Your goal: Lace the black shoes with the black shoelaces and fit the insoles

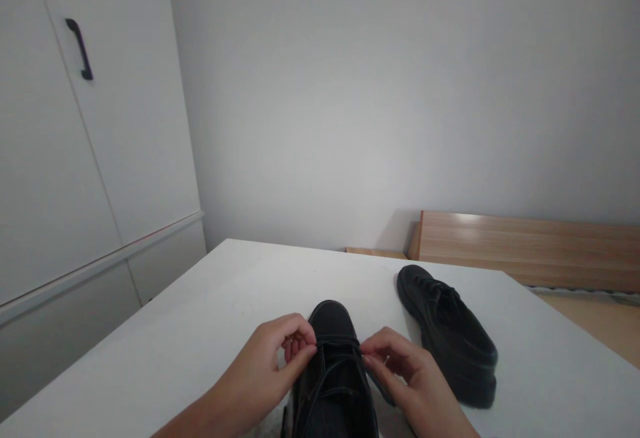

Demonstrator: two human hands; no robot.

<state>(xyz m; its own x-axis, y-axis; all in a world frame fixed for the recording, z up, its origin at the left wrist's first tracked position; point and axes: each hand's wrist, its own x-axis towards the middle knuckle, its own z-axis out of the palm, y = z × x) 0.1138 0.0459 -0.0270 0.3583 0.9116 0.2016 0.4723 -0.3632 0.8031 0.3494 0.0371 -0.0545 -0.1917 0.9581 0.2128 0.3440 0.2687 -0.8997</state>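
A black lace-up shoe [333,321] points away from me at the near side of the white table, its opening toward me. Black laces [336,358] cross over its tongue. My left hand [280,358] is closed in a pinch at the left edge of the lacing, thumb and index finger at the lace. On the opposite edge, my right hand [400,365] also pinches a lace between thumb and index finger. A loose lace end appears to hang below the right hand. The heel of the shoe runs out of view at the bottom.
The other black shoe [450,335] stands at the right on the white table [210,318]. Behind the table is a wooden board [525,248] against a grey wall. A white cabinet [125,125] with a dark handle [80,48] rises at the left.
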